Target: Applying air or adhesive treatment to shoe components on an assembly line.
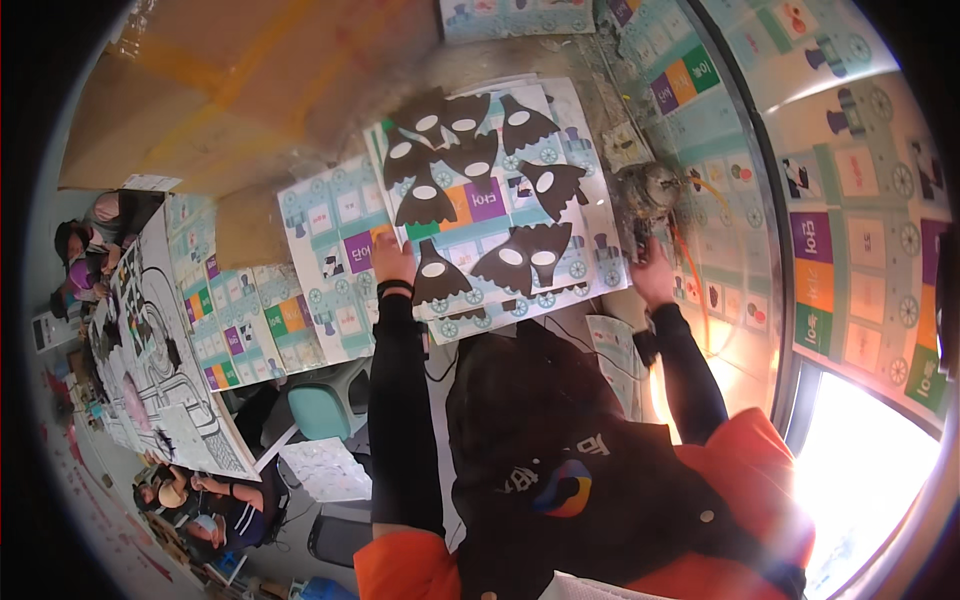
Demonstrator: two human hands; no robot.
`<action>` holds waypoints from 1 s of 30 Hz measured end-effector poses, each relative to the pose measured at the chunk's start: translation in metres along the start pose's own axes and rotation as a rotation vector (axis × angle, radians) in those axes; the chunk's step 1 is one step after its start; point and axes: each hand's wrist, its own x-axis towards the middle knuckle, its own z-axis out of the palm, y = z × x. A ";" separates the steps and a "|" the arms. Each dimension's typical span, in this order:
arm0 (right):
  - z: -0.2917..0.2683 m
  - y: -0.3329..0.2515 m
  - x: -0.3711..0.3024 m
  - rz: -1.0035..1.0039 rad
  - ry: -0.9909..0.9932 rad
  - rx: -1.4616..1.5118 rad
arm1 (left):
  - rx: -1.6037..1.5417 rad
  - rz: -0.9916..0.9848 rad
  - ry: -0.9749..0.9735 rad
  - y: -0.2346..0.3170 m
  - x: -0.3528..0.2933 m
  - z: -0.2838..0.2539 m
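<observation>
Several black paper-like cut-outs, shaped like small dresses or capes with a white oval on each, lie scattered over a stack of colourful printed sheets. My left hand is at the left edge of that stack, its fingers closed on the border. Beyond the right edge of the stack, my right hand reaches up with bent fingers. Just above it sits a grimy, roundish metal device with an orange hose. What the right fingers hold, if anything, is hidden.
More printed sheets spread to the left, beside brown cardboard. Printed panels cover the wall side at right. A teal chair is below left. Other people sit beside a large black-and-white drawn board.
</observation>
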 end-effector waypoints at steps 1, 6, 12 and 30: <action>-0.007 -0.007 -0.004 0.055 -0.052 0.197 | 0.091 0.090 0.056 0.002 0.015 0.003; -0.069 -0.111 -0.019 0.385 -0.456 0.825 | 0.187 0.112 0.000 0.035 0.067 0.009; -0.013 -0.273 0.003 0.260 -0.824 0.999 | 0.123 -0.155 -0.454 -0.036 0.107 0.019; 0.183 -0.435 0.088 0.124 -0.678 0.443 | -0.028 0.394 -0.541 -0.082 0.198 -0.001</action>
